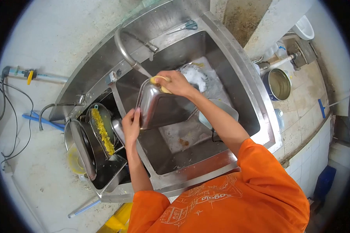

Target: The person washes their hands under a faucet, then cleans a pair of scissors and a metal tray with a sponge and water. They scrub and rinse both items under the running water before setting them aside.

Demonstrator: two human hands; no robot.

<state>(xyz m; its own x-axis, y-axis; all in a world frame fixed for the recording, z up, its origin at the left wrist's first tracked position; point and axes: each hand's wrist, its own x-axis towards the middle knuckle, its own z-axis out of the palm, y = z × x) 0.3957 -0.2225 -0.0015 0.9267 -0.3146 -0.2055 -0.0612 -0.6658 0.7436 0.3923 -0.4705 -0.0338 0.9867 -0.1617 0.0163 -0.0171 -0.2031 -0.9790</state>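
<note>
A rectangular stainless steel pan (151, 103) is tilted over the right-hand basin of the metal sink (247, 93). My left hand (131, 123) grips its near left edge, thumb and fingers on the rim. In my right hand (175, 82) is a yellow sponge (160, 80), pressed to the pan's upper corner right below the spout of the curved faucet (124, 50). White suds (194, 76) lie in the basin beyond my right wrist. A pale bowl (221, 112) sits in the basin, partly hidden under my right forearm.
The left basin holds stacked pots and pans (81, 143) and a yellow-bristled brush (101, 130). Scissors (188, 25) lie on the back ledge. A second faucet (58, 105) arches at the left. A large pot (279, 84) stands on the right, near a blue squeegee (322, 108).
</note>
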